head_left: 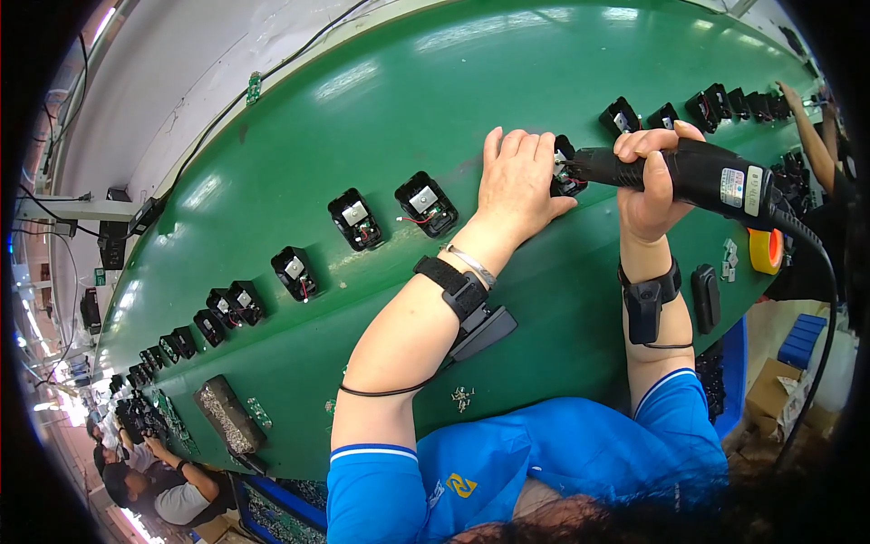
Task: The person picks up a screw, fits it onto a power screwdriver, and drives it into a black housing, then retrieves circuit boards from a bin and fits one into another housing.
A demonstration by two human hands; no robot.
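My right hand (pixel 654 186) is wrapped round a black corded electric screwdriver (pixel 702 177), its tip pointing left. That tip meets a small black plastic housing (pixel 565 181) with parts inside. Against the housing's left side rests my left hand (pixel 518 186), fingers toward its far side and thumb at its near side, gripping it; the palm hides part of the housing. Left of my hand lie two similar open housings, one nearer (pixel 426 205) and one farther off (pixel 355 219), each with a silvery block and thin red wires.
More black housings line the green work surface (pixel 507 317) on both sides. Loose screws (pixel 462 399) lie near me. At right are an orange tape roll (pixel 766 251) and a black oblong object (pixel 705 299). Co-workers' arms (pixel 807 127) reach in at both ends. The screwdriver cable (pixel 829 308) hangs at right.
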